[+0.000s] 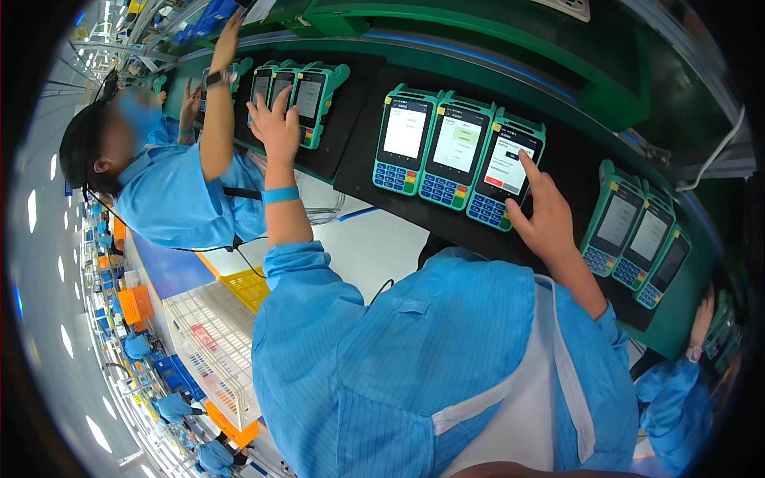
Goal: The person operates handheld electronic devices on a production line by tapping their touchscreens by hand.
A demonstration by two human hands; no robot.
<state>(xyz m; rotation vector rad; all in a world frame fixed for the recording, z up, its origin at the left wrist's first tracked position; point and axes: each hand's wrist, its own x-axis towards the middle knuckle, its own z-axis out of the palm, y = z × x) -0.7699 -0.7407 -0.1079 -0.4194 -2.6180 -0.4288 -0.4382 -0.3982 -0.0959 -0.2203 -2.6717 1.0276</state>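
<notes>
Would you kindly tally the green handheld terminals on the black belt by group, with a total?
Left group, under the left hand: 3
Middle group, right hand touching one screen: 3
Right group: 3
Total: 9

factory hall: green conveyor frame [494,36], white crate [211,342], orange bins [137,304], ceiling lights.

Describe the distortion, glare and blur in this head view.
Head view: fisheye bends the conveyor edge into an arc, with a dark vignette at the rim; the middle terminal screens glow bright yet stay readable; the right hand is sharp; the far aisle on the left washes out.
</notes>
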